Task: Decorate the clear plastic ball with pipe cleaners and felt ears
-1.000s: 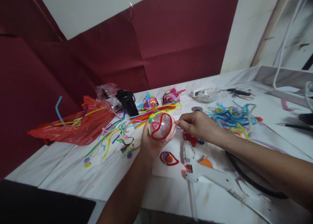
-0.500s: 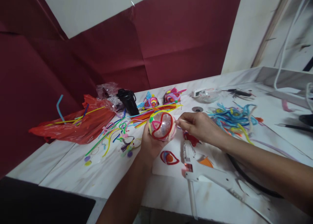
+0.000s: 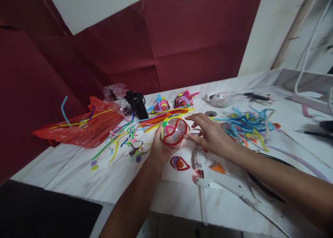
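My left hand [image 3: 160, 149] cups a clear ball [image 3: 177, 131] from below and the left side. Red, pink, yellow and green pipe cleaners are set on the ball's surface. On its right side my right hand [image 3: 212, 135] is open, thumb and fingers apart, with the thumb tip at or very near the ball. A white hot glue gun [image 3: 221, 181] lies below my right hand, its nozzle end partly covered by it. Below the ball, an eye-shaped piece [image 3: 179, 164] with a red outline and orange centre lies on a white sheet [image 3: 169, 176].
Two decorated pieces, one blue-tufted [image 3: 160, 104] and one pink [image 3: 184, 99], stand behind. A black bottle [image 3: 137, 104] and a red plastic bag [image 3: 85, 134] are to the left. Blue pipe cleaners [image 3: 244, 123] are heaped at right, near a tape roll [image 3: 211, 113].
My right hand's fingers have spread from a pinch at the ball's right edge. The ball has tilted slightly in my left hand, and the view has shifted a little.
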